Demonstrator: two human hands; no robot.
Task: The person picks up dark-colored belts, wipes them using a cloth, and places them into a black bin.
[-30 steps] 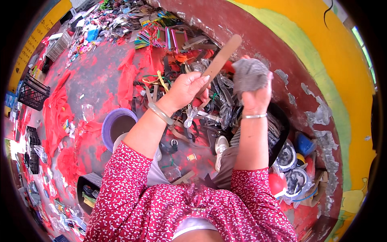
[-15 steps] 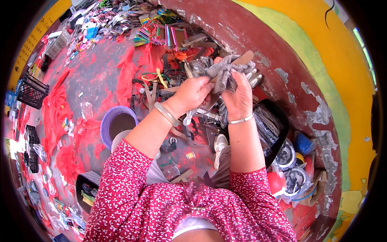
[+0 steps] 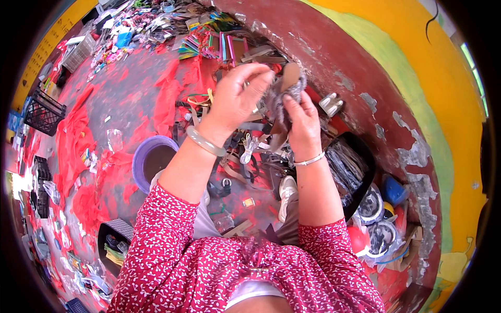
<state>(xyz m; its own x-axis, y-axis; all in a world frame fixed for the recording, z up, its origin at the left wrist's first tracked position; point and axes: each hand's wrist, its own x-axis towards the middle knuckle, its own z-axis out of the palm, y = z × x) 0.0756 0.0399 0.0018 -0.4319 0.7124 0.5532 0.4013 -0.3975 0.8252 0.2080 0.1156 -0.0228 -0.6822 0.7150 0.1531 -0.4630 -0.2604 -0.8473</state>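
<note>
My right hand (image 3: 303, 122) is closed on a fuzzy grey cloth (image 3: 298, 88), bunched round a flat brown strap (image 3: 290, 75) with a rounded end. The strap's tip sticks out above the cloth, and a lower length hangs beneath my fingers. To the left of the cloth, my left hand (image 3: 235, 96) is raised and holds nothing; its fingers are apart and a little blurred. Beneath both hands lies a tangle of straps and belts (image 3: 250, 125), with a white bundled cord (image 3: 249, 148) on it.
At my right stands a black bin (image 3: 370, 161) of plastic-wrapped dark items, near wheels (image 3: 383, 232) and a peeling red wall (image 3: 365, 68). A purple bucket (image 3: 138, 161) stands left of my legs. Black crates (image 3: 44, 112) and red cloth (image 3: 78, 130) lie farther left.
My left hand has let go of the strap and moved up and left. My right hand has turned the cloth and strap more upright and shifted them slightly left.
</note>
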